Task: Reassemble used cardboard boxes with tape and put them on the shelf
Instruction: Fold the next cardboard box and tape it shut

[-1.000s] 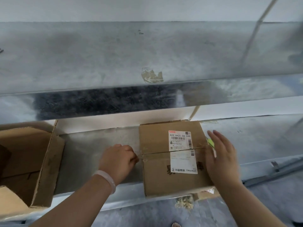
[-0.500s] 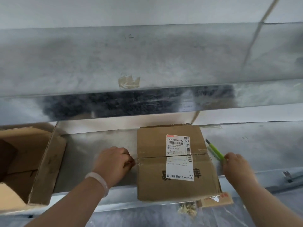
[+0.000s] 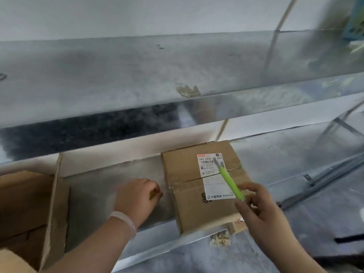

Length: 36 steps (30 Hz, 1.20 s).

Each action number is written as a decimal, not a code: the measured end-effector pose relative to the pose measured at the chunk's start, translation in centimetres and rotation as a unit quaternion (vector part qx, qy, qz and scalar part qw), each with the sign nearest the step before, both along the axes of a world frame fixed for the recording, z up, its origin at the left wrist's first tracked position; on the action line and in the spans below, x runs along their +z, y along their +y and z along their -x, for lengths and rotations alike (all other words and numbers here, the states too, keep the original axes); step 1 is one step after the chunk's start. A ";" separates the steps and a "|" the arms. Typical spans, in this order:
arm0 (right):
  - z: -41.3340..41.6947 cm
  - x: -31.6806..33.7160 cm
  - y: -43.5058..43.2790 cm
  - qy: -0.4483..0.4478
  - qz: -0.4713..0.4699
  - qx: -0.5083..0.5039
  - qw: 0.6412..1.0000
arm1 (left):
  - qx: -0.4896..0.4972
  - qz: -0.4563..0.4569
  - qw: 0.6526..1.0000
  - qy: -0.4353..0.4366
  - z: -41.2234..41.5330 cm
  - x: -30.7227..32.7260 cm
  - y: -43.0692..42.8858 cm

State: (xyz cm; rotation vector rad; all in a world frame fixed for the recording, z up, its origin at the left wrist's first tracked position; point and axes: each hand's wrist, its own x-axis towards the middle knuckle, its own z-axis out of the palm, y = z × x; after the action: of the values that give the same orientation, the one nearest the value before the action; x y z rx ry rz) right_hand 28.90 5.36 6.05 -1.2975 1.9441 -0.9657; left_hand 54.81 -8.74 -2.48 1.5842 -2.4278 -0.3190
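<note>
here, the brown cardboard box (image 3: 197,209) sits at the grey metal shelf (image 3: 110,184) front edge. the right hand (image 3: 262,211) pinches a thin green cutter (image 3: 230,182) above it. the left hand (image 3: 136,196) curls beside it; cannot tell what it holds.

The open carton (image 3: 25,209) (far left) runs off the edge; the teal thing (image 3: 354,18) is blurred.

Soft, even light gives the metal shelf (image 3: 118,75) a dull sheen and a dark reflected band along its front lip, while the right hand (image 3: 264,211) and the top-right corner smear with blur and straight edges bow.
</note>
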 end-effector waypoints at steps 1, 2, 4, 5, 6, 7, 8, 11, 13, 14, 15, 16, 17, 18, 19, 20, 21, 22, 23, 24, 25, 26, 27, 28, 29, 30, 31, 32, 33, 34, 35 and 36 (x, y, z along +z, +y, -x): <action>-1.4 -0.2 0.4 -0.014 -0.002 0.008 1.000 | -0.005 -0.004 1.000 0.013 -0.2 0.1 0.0; -2.8 -0.5 0.8 -0.025 -0.001 0.013 1.000 | -0.010 -0.009 1.000 0.026 -0.4 0.3 0.0; -5.3 -1.3 1.4 -0.029 0.001 0.016 0.999 | -0.024 -0.011 0.999 0.043 -0.8 0.5 -0.1; -6.4 -1.6 1.6 -0.025 -0.005 0.021 0.999 | -0.032 -0.012 0.998 0.049 -1.1 0.6 -0.1; -7.4 -1.8 1.8 -0.022 -0.017 0.024 0.999 | -0.040 -0.015 0.998 0.053 -1.3 0.6 -0.1; -8.4 -1.9 1.8 -0.018 -0.031 0.027 0.999 | -0.045 -0.018 0.997 0.055 -1.5 0.5 -0.1; -9.3 -2.1 1.8 -0.009 -0.045 0.027 0.999 | -0.046 -0.017 0.997 0.056 -1.7 0.5 -0.2; -11.9 -2.8 1.3 0.030 -0.058 0.032 0.997 | -0.040 -0.018 0.997 0.062 -2.1 0.1 -0.4; -13.5 -3.4 0.7 0.067 -0.063 0.042 0.995 | -0.041 -0.016 0.997 0.061 -2.1 0.1 -0.5; -14.2 -3.7 0.2 0.092 -0.066 0.047 0.992 | -0.042 -0.013 0.997 0.061 -2.1 0.1 -0.5; -14.9 -3.8 -0.2 0.118 -0.070 0.052 0.989 | -0.040 -0.013 0.997 0.060 -2.0 0.1 -0.5; -15.4 -3.9 -0.6 0.138 -0.077 0.056 0.986 | -0.036 -0.015 0.998 0.057 -2.0 0.2 -0.5; -15.9 -3.9 -0.9 0.150 -0.085 0.059 0.983 | -0.032 -0.021 0.998 0.054 -2.0 0.2 -0.5; -16.2 -3.9 -1.3 0.157 -0.096 0.062 0.981 | -0.031 -0.025 0.998 0.054 -2.0 0.1 -0.6; -16.5 -3.8 -1.6 0.161 -0.109 0.067 0.979 | -0.032 -0.026 0.998 0.057 -2.0 0.1 -0.6; -16.7 -3.8 -1.9 0.164 -0.121 0.072 0.976 | -0.033 -0.025 0.997 0.060 -2.0 0.0 -0.7; -16.8 -3.8 -2.2 0.169 -0.134 0.076 0.974 | -0.034 -0.023 0.997 0.061 -2.0 -0.1 -0.7; -16.9 -3.8 -2.4 0.175 -0.147 0.077 0.970 | -0.033 -0.023 0.997 0.060 -2.0 -0.1 -0.7; -17.0 -3.9 -2.6 0.184 -0.161 0.079 0.966 | -0.031 -0.022 0.998 0.058 -2.0 -0.1 -0.6; -17.1 -3.9 -2.7 0.195 -0.175 0.082 0.962 | -0.028 -0.021 0.998 0.056 -2.0 0.0 -0.7; -17.2 -3.9 -2.7 0.205 -0.187 0.085 0.957 | -0.025 -0.019 0.998 0.057 -1.9 0.0 -0.7; -17.3 -3.9 -2.6 0.214 -0.198 0.090 0.952 | -0.021 -0.017 0.998 0.059 -1.9 0.1 -0.8; -17.4 -3.8 -2.5 0.223 -0.208 0.096 0.948 | -0.016 -0.018 0.998 0.061 -1.8 0.2 -1.0; -17.5 -3.7 -2.4 0.231 -0.216 0.100 0.943 | -0.012 -0.020 0.998 0.064 -1.8 0.2 -1.0; -17.5 -3.5 -2.4 0.237 -0.223 0.102 0.940 | -0.010 -0.022 0.998 0.064 -1.7 0.3 -1.0; -17.6 -3.4 -2.5 0.241 -0.229 0.103 0.937 | -0.013 -0.024 0.998 0.060 -1.6 0.2 -1.0; -17.6 -3.3 -2.8 0.248 -0.235 0.104 0.934 | -0.020 -0.025 0.998 0.055 -1.6 0.1 -1.0; -17.6 -3.2 -3.1 0.257 -0.240 0.106 0.930 | -0.026 -0.025 0.998 0.051 -1.6 0.0 -1.0; -17.6 -3.3 -3.4 0.269 -0.244 0.110 0.925 | -0.028 -0.024 0.998 0.051 -1.5 0.0 -1.0; -17.6 -3.3 -3.6 0.281 -0.248 0.115 0.920 | -0.024 -0.023 0.998 0.054 -1.6 0.0 -1.1; -17.7 -3.3 -3.7 0.290 -0.251 0.120 0.916 | -0.019 -0.022 0.998 0.059 -1.6 -0.1 -1.2; -17.7 -3.2 -3.8 0.297 -0.252 0.125 0.913 | -0.015 -0.021 0.998 0.061 -1.5 0.0 -1.2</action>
State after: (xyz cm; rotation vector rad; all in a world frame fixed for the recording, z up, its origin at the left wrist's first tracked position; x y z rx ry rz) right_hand 46.56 1.57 2.84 -1.5726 2.1741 0.0972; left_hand 56.36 -9.94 -2.48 1.5008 -2.3685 -0.4614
